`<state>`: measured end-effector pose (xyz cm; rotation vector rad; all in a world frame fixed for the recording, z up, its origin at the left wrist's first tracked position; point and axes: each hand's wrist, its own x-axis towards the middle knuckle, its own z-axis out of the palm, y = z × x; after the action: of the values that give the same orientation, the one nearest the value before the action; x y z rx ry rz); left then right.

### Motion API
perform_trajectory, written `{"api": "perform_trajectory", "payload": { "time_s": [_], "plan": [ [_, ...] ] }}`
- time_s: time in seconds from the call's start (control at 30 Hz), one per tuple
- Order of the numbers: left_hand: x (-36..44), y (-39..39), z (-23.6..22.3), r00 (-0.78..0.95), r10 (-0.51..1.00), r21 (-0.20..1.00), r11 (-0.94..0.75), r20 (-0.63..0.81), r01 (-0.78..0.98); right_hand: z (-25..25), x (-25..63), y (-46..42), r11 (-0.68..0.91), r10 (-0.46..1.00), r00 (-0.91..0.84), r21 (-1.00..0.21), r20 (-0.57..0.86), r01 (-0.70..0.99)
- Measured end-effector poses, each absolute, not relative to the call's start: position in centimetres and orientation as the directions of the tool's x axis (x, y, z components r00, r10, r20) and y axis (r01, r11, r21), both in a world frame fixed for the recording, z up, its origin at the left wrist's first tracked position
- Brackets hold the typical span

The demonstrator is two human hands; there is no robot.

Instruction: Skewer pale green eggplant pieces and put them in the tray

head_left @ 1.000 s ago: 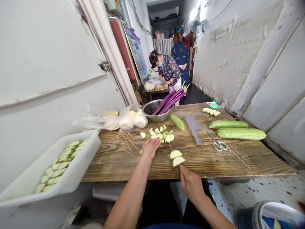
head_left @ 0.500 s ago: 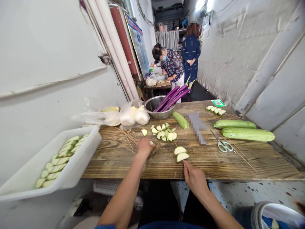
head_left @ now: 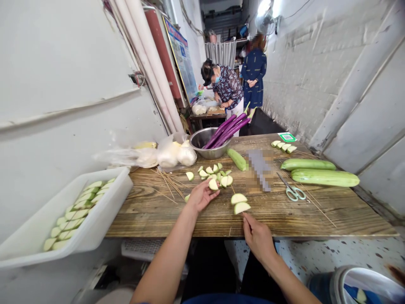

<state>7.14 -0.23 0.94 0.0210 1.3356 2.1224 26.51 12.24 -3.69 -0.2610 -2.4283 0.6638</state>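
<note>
My left hand [head_left: 202, 196] pinches a pale half-round zucchini slice [head_left: 213, 184] at its fingertips, beside the loose pile of cut slices [head_left: 217, 170]. Closed on the near end of a thin wooden skewer [head_left: 233, 189], my right hand [head_left: 258, 234] is close to the table's front edge. Two half-round slices [head_left: 239, 198] are threaded on that skewer one behind the other. Its far end points toward the pile. Bare skewers [head_left: 167, 181] lie in a loose bunch left of the pile.
A white tub [head_left: 118, 198] of skewered slices stands left. Behind are bagged pale items [head_left: 171, 154] and a metal bowl [head_left: 207, 152] of eggplants. Scissors [head_left: 294, 192], whole zucchinis [head_left: 324, 177] and a blurred-out object [head_left: 259, 169] lie right. Two people are beyond the table.
My left hand went from the pile leftward and closed near the bare skewers, then came back right with a slice in its fingers. My right hand keeps the skewer with two slices.
</note>
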Motion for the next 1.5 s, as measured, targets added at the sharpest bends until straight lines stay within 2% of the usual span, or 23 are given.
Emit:
{"api": "perform_trajectory", "payload": {
  "time_s": [0.1,0.17,0.3,0.53,0.77,1.0,1.5],
  "plan": [
    [7.9,0.1,0.9,-0.783,0.474,0.707,-0.382,-0.402,-0.595,-3.7,26.8,12.0,0.865,0.306,-0.804,-0.501,0.511,0.011],
    [8.2,0.2,0.8,-0.758,0.456,0.672,-0.375,-0.466,-0.639,-3.7,27.0,11.7,0.875,0.285,-0.811,-0.484,0.511,0.003],
    [8.6,0.2,0.8,-0.663,0.517,0.585,-0.334,-0.542,-0.739,-3.6,27.2,11.2,0.890,0.243,-0.820,-0.456,0.518,-0.025],
    [9.1,0.2,1.5,-0.687,0.516,0.591,-0.369,-0.512,-0.717,-2.7,27.5,10.7,0.888,0.201,-0.834,-0.454,0.515,-0.067],
    [9.1,0.6,1.9,-0.632,0.457,0.508,-0.377,-0.625,-0.775,-2.5,27.7,10.2,0.903,0.164,-0.839,-0.422,0.518,-0.084],
    [9.2,0.9,2.1,-0.684,0.361,0.555,-0.402,-0.634,-0.728,-2.5,27.8,10.1,0.906,0.158,-0.864,-0.418,0.478,-0.065],
    [9.9,1.6,2.1,-0.740,0.340,0.628,-0.391,-0.581,-0.673,-2.4,27.9,10.2,0.910,0.156,-0.890,-0.412,0.428,-0.039]
  ]
}}
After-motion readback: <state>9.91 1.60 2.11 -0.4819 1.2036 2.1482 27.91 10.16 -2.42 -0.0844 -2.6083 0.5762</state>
